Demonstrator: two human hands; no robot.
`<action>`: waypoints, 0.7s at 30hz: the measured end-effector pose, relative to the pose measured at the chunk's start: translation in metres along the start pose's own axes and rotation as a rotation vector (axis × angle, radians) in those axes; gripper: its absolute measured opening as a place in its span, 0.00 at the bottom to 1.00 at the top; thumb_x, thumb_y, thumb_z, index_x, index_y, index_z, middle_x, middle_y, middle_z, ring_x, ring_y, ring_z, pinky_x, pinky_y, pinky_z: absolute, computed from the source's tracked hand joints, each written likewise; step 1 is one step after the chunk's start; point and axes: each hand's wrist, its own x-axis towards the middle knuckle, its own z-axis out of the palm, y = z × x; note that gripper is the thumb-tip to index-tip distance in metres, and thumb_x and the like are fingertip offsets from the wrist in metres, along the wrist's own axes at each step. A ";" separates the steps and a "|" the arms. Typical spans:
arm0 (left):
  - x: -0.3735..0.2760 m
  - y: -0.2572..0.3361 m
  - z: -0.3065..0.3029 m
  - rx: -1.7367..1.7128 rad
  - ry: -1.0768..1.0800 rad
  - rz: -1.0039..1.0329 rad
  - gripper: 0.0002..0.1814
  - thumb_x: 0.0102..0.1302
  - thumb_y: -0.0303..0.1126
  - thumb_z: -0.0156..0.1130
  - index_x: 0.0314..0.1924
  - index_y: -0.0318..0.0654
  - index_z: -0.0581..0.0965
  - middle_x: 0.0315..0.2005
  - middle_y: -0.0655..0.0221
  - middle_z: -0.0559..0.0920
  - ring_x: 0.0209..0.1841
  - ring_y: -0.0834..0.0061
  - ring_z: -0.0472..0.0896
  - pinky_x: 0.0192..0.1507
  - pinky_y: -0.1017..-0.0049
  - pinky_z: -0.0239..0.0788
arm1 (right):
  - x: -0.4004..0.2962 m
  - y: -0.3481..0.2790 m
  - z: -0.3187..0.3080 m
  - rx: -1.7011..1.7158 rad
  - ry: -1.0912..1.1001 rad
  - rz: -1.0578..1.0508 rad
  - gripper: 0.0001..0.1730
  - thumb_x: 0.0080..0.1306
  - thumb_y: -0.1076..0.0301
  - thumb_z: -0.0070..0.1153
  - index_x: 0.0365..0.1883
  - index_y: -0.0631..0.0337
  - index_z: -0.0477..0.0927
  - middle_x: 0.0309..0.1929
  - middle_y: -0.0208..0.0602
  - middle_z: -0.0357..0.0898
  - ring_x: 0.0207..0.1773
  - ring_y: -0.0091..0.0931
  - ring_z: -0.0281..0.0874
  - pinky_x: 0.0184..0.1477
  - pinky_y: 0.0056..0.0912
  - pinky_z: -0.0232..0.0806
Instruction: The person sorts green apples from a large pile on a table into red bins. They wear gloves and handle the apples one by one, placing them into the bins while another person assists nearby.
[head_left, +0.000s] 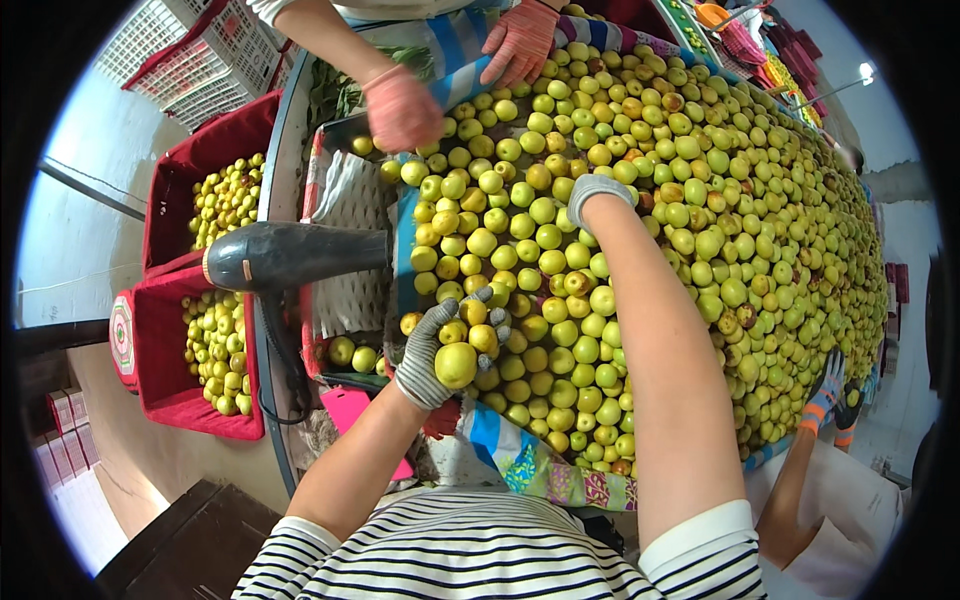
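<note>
My left hand (442, 349), in a grey striped glove, cups several green-yellow jujube fruits (455, 365) at the near left edge of a large heap. My right hand (598, 196), also gloved, reaches across the heap of green jujubes (697, 191), its back up. Its fingers are hidden, so whether it grips a fruit cannot be told. To the left of the heap, a dark hair dryer (300, 255) lies over a basket lined with white foam netting (349, 292), its nozzle pointing towards the fruit. A few fruits lie in that basket's near corner.
Two red cloth-lined crates (259, 360) of fruit stand at left, beyond the table's metal edge. Across the table a co-worker's pink-gloved hands (405, 109) work at the heap. Another person's gloved hand (823, 386) is at right. White plastic crates (217, 64) are stacked at upper left; a pink phone case (349, 409) lies near my left forearm.
</note>
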 end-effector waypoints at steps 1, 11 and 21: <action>0.000 0.000 -0.001 -0.017 0.000 0.002 0.29 0.69 0.47 0.53 0.67 0.45 0.66 0.55 0.55 0.75 0.55 0.56 0.78 0.39 0.62 0.83 | -0.007 -0.003 0.000 -0.023 -0.020 -0.024 0.19 0.61 0.66 0.58 0.51 0.60 0.82 0.57 0.45 0.79 0.57 0.39 0.79 0.55 0.43 0.73; -0.001 -0.001 0.013 -0.087 0.033 0.039 0.29 0.69 0.46 0.51 0.65 0.40 0.67 0.61 0.59 0.73 0.60 0.57 0.75 0.44 0.58 0.79 | -0.072 -0.006 0.019 0.223 0.090 -0.273 0.23 0.62 0.60 0.59 0.54 0.58 0.76 0.51 0.47 0.81 0.53 0.41 0.80 0.55 0.41 0.73; 0.003 -0.001 0.014 -0.043 -0.046 0.097 0.31 0.70 0.49 0.51 0.67 0.38 0.65 0.60 0.58 0.73 0.56 0.59 0.76 0.50 0.52 0.76 | -0.132 -0.017 0.051 0.483 0.065 -0.617 0.27 0.57 0.47 0.66 0.42 0.62 0.78 0.35 0.40 0.83 0.38 0.34 0.82 0.44 0.36 0.74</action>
